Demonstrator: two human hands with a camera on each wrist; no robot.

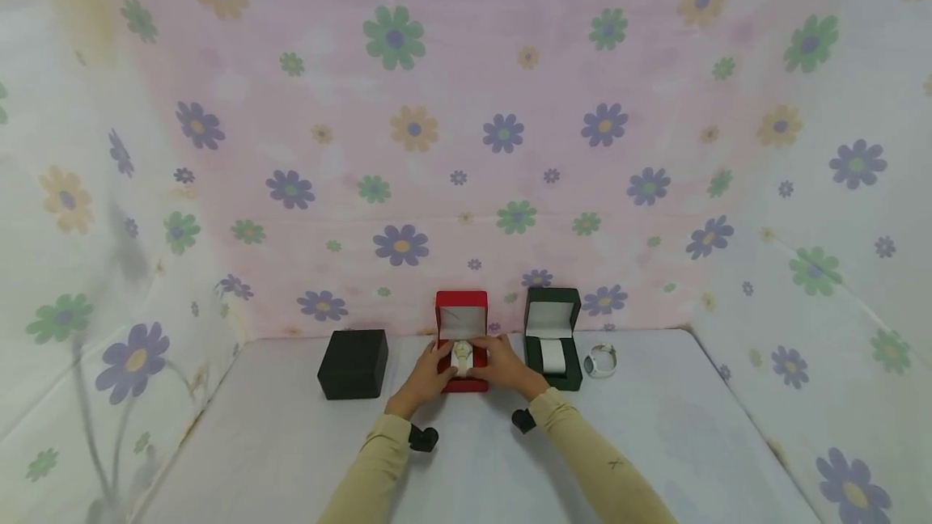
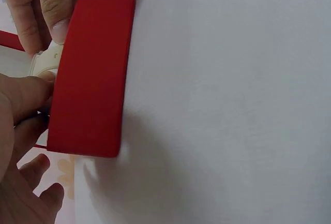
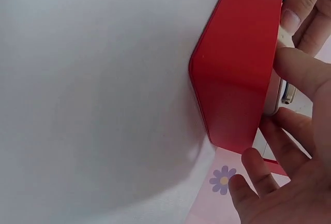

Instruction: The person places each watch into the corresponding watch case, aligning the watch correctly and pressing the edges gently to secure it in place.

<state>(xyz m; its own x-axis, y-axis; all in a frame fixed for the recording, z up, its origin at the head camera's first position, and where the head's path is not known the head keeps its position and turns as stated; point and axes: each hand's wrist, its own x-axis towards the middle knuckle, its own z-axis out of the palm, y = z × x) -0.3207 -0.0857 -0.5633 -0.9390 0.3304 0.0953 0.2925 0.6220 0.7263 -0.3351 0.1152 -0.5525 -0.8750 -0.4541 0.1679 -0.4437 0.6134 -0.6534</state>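
A wristwatch [image 1: 462,351] with a gold-toned case and cream strap sits on a pale cushion in the open red watch box [image 1: 466,386]. My left hand [image 1: 425,378] pinches the watch from its left side, thumb low on the strap. From the opposite side my right hand [image 1: 511,369] grips it too, fingers near the case and thumb by the lower strap. In the left wrist view the cream strap [image 2: 49,58] shows between both thumbs, behind the box's red front wall [image 2: 93,74]. The cushion [image 3: 272,97] peeks over that wall in the right wrist view.
Right of the red box stands an open dark green watch box [image 1: 534,356] with a white cushion [image 1: 552,356]. A second watch [image 1: 601,361] with a light strap lies beyond it. At left sits a closed black box [image 1: 353,364]. A flowered cloth backdrop [image 1: 466,209] rises behind the white table [image 1: 466,459].
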